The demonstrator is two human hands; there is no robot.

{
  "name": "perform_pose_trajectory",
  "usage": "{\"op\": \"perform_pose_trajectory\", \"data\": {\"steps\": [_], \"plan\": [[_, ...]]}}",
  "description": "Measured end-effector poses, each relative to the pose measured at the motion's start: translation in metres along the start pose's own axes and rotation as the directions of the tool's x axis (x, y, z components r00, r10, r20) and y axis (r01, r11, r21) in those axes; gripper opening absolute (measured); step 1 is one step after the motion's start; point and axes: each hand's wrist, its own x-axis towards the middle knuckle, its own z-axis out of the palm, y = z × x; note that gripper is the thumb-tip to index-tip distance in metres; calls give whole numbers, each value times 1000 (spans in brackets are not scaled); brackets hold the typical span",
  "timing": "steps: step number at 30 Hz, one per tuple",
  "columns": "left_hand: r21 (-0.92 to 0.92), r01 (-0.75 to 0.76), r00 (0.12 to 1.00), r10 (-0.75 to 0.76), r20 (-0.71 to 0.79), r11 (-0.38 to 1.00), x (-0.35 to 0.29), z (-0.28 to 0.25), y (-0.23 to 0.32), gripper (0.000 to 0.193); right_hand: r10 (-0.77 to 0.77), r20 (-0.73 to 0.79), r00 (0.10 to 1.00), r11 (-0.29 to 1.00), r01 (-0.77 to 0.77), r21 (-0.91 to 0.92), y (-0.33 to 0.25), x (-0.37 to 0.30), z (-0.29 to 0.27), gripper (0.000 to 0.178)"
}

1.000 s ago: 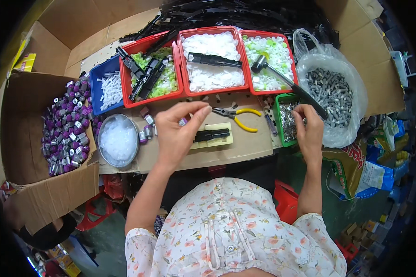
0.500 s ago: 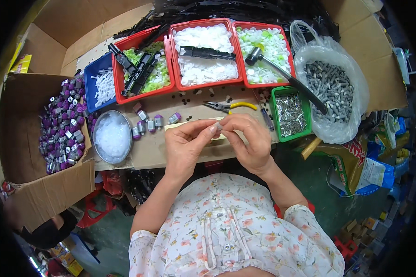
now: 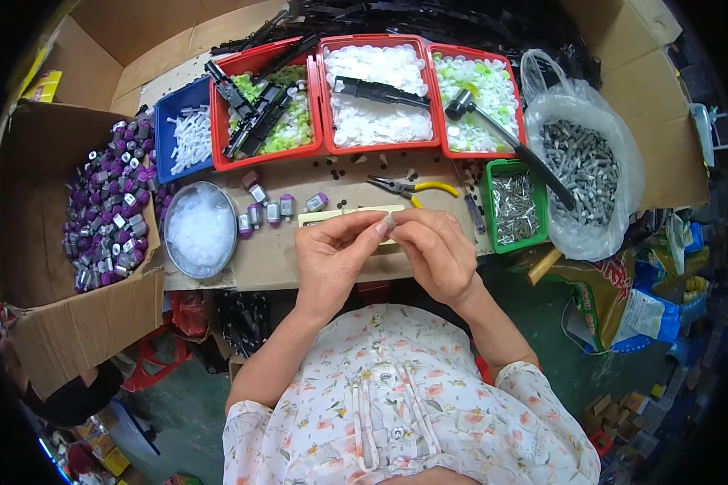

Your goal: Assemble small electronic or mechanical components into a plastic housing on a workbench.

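My left hand [image 3: 333, 260] and my right hand [image 3: 435, 250] meet over the front edge of the cardboard-topped table [image 3: 275, 250]. Between their fingertips they pinch one small grey part [image 3: 389, 221]. Just behind the fingers lies a pale yellow flat jig [image 3: 332, 217]. Yellow-handled pliers [image 3: 412, 187] lie a little farther back. A short row of small purple-and-silver parts [image 3: 271, 212] stands left of the jig.
Three red trays [image 3: 378, 90] of white and green pieces and a blue tray [image 3: 184, 133] line the back. A green tray of metal pins [image 3: 514, 206], a bag of grey parts [image 3: 586, 174], a hammer [image 3: 505, 137], a round bowl [image 3: 200, 229] and a cardboard box of purple parts [image 3: 109, 202] surround them.
A second ago my hands were apart, the right one at the green tray. They came together near the table's front edge and now hold the small part between them.
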Motion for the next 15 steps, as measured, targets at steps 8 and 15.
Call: {"op": "perform_pose_trajectory", "data": {"steps": [8, 15], "plan": [[-34, 27, 1000, -27, 5, 999, -1, -1, -3, 17, -16, -26, 1000, 999, 17, 46, 3, -1, 0, 24], [48, -18, 1000, 18, 1, 999, -3, 4, -2, 18, -57, -13, 998, 998, 57, -22, 7, -7, -3, 25]]}}
